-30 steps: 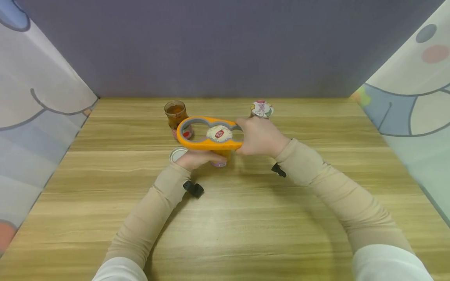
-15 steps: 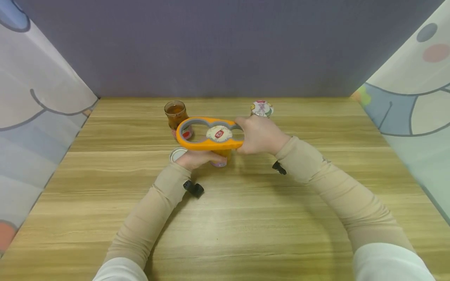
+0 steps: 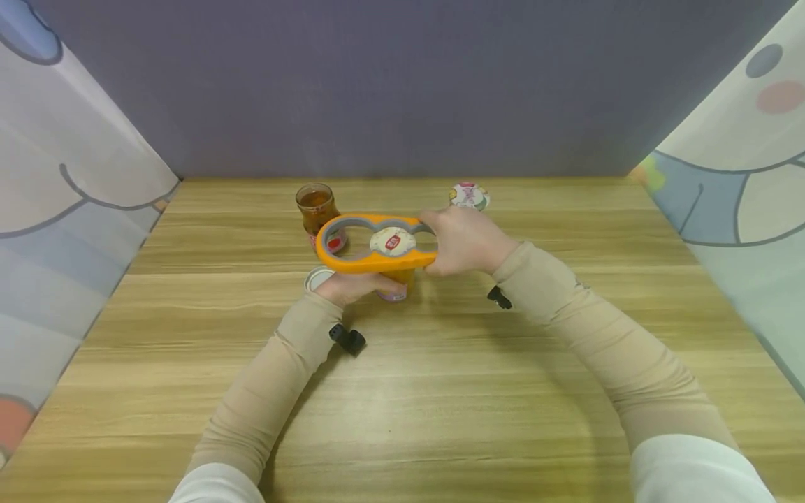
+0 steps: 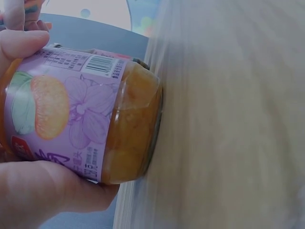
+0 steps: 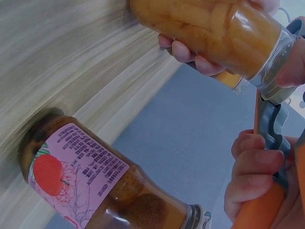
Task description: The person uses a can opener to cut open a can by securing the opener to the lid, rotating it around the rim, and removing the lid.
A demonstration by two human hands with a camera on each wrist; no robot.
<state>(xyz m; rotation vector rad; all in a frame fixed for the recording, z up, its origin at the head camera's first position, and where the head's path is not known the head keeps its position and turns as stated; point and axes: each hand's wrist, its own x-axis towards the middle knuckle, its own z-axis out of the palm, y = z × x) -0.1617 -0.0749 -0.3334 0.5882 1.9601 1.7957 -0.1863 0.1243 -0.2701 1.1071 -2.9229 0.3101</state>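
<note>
My left hand (image 3: 352, 286) grips the side of a glass jar of mandarin orange segments (image 4: 50, 107), its purple label showing in the left wrist view. The jar stands upright on the table. An orange and grey jar opener (image 3: 352, 266) lies across its top, with the inner edges around the printed white lid (image 3: 393, 242). My right hand (image 3: 465, 241) holds the opener's right end, fingers curled around the orange handles. From the right wrist view, the grey toothed inner edge (image 5: 269, 125) sits at the lid's side.
A lidless jar of brown contents (image 3: 316, 213) stands behind to the left. Beside my left hand lies a loose round lid (image 3: 319, 276). Behind my right hand is a lidded jar with a red fruit label (image 5: 81, 171). A grey-blue panel (image 3: 402, 91) borders the table's back.
</note>
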